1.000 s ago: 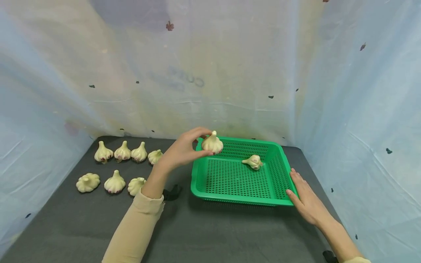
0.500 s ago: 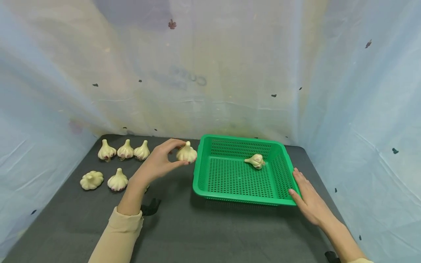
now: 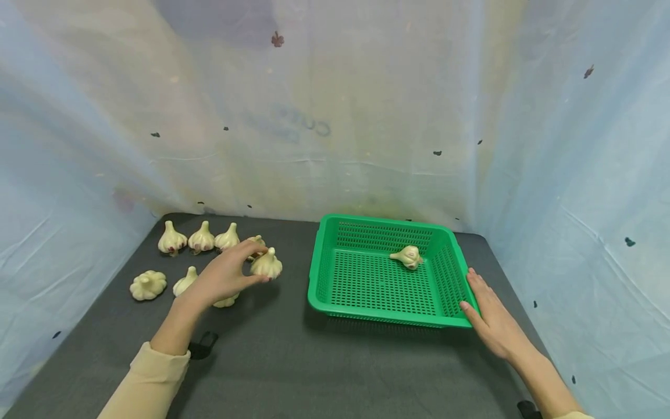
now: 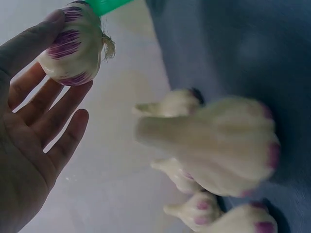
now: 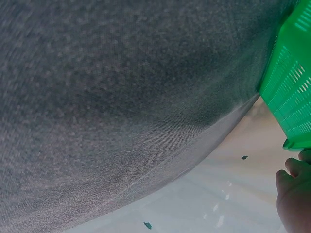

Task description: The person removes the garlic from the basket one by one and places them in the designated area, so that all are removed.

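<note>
My left hand (image 3: 224,278) pinches a garlic bulb (image 3: 267,265) between thumb and fingers, over the table's left half. In the left wrist view, that held bulb (image 4: 75,46) shows purple streaks and a tuft of roots. Around and behind this hand are several more pale garlic bulbs (image 3: 171,238) in two rows, some partly hidden by it. At the right, my right hand (image 3: 492,317) rests with extended fingers against the right rim of a green perforated plastic basket (image 3: 387,319). One garlic bulb (image 3: 409,257) lies on its side inside the basket.
A dark grey cloth (image 3: 324,372) covers the table. Pale plastic sheeting (image 3: 366,105) rises behind the table and along both sides. The basket stands right of centre, close to the back edge.
My left hand has carried the garlic bulb leftward and lower, from above the basket's left edge to beside the rows of bulbs. The right hand stays at the basket rim.
</note>
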A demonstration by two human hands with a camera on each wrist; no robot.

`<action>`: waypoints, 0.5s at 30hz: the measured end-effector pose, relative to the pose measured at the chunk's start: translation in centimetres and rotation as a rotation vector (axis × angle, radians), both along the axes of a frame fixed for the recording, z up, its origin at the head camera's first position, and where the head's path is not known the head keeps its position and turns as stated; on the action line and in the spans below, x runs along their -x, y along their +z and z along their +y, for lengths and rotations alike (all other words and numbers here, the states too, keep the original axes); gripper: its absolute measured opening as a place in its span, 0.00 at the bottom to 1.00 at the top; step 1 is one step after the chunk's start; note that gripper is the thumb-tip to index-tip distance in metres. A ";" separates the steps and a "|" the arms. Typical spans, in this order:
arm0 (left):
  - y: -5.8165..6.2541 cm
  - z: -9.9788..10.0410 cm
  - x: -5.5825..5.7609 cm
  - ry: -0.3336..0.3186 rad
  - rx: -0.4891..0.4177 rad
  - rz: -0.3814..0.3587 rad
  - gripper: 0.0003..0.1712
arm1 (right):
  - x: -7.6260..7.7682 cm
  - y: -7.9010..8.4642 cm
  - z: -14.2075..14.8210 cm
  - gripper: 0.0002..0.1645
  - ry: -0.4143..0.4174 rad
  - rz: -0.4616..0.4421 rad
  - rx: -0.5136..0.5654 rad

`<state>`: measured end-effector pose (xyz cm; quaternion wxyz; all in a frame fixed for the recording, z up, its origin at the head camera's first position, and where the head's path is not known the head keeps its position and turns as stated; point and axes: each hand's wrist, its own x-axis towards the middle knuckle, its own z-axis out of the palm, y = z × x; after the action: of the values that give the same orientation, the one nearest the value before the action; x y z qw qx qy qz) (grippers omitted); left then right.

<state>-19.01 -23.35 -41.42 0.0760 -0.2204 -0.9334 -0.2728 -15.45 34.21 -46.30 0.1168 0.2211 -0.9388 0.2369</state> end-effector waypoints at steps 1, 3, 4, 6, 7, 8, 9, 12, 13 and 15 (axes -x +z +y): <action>-0.1 -0.2 0.0 -0.001 0.016 -0.004 0.33 | 0.0 0.0 0.0 0.41 -0.001 0.000 0.001; -0.5 -0.6 -0.1 -0.002 0.051 -0.009 0.33 | 0.0 0.0 -0.1 0.41 -0.002 -0.002 0.000; -0.6 -0.7 -0.1 -0.003 0.069 -0.012 0.33 | 0.0 0.1 -0.1 0.41 -0.003 -0.004 0.000; -1.0 -1.0 -0.2 -0.007 0.106 -0.020 0.33 | 0.0 0.1 -0.1 0.41 -0.006 -0.010 -0.001; -1.2 -1.2 -0.2 -0.011 0.122 -0.025 0.32 | 0.0 0.1 -0.1 0.41 -0.006 -0.013 0.000; -1.4 -1.3 -0.2 -0.017 0.134 -0.028 0.32 | 0.0 0.0 -0.1 0.41 -0.007 -0.015 -0.002; -1.7 -1.4 -0.2 -0.023 0.147 -0.030 0.32 | 0.0 0.0 -0.1 0.41 -0.008 -0.017 -0.002; -2.4 -1.7 -0.3 -0.038 0.178 -0.028 0.32 | 0.0 0.0 0.0 0.41 -0.008 -0.017 0.000; -2.6 -1.7 -0.3 -0.043 0.192 -0.019 0.32 | 0.0 0.0 0.0 0.41 -0.008 -0.015 0.001; -3.1 -1.8 -0.3 -0.046 0.219 -0.003 0.32 | 0.1 0.0 0.0 0.41 -0.009 -0.013 0.001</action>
<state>-18.68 -25.15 -44.47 0.0437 -0.2483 -0.9524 -0.1714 -15.51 34.23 -46.29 0.1117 0.2154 -0.9404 0.2385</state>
